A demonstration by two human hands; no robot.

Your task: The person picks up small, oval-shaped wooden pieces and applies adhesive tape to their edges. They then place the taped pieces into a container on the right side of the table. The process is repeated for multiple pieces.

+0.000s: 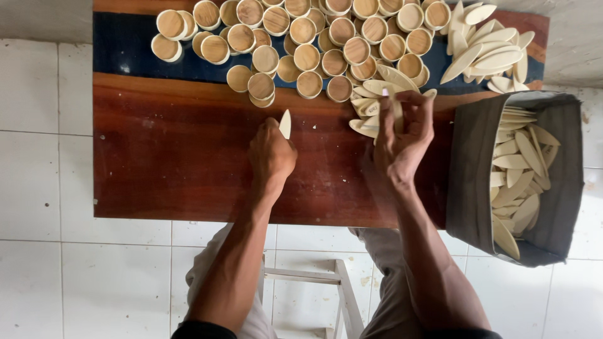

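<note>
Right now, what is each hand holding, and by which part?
Left hand pinches one pale oval wooden piece by its lower end. Right hand grips another oval piece around its middle.

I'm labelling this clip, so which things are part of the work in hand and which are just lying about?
In use:
left hand pinching one oval slip
right hand holding a bunch of slips
loose slips by that hand

Lying about:
round cups along the board
heap of slips
grey bag of slips
white stool
</note>
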